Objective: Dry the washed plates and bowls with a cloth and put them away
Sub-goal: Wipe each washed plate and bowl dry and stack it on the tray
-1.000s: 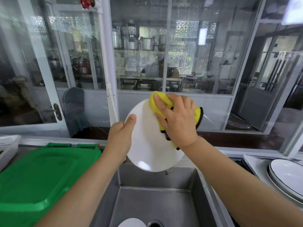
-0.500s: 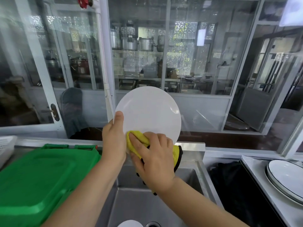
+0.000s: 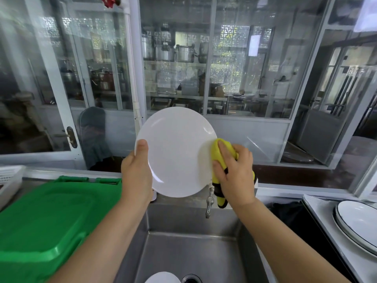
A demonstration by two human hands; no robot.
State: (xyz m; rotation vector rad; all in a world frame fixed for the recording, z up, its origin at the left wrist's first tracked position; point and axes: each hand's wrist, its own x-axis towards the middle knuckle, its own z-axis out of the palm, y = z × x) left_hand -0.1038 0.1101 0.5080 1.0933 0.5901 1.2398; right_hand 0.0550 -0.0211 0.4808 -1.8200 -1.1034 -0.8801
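Left hand (image 3: 137, 174) grips white plate (image 3: 175, 152) above sink (image 3: 189, 252); right hand (image 3: 234, 172) clutches yellow cloth (image 3: 219, 154) at rim. Drying underway; another dish (image 3: 163, 278) waits in sink, dried stack (image 3: 359, 223) at counter's right edge.

One camera, worn on the person's head

It looks forward and a bit down from head height, close over the steel sink (image 3: 189, 252), so both arms reach in from the bottom edge. The white plate (image 3: 176, 152) sits near the middle, very near the lens. Farther off, it faces a glass wall (image 3: 224, 68). The wide lens bends the edges (there is no second view to share with).
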